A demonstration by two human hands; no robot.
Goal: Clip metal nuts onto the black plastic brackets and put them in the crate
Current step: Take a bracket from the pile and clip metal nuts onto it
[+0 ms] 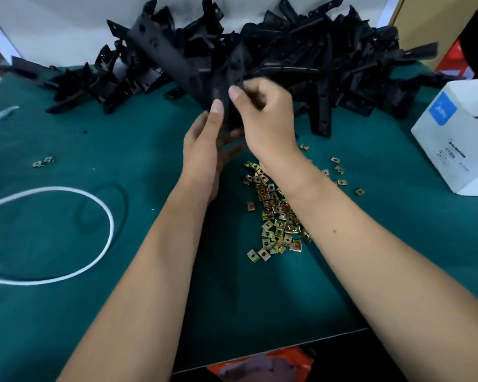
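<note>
green table (127, 312), brackets (329, 59), nuts (280, 216), box (458, 150)

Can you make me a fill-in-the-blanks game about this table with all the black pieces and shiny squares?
1. The table has a ____ cover.
2. The left hand and right hand hold a ____ bracket.
3. The metal nuts lie under the ____ arm.
4. The loop of cord is ____.

Missing words: green, black, right, white

The right hand (262, 117) hides the bracket (221, 106) end, so any nut there is unseen. The white box (458, 139) runs off the right edge.
</note>
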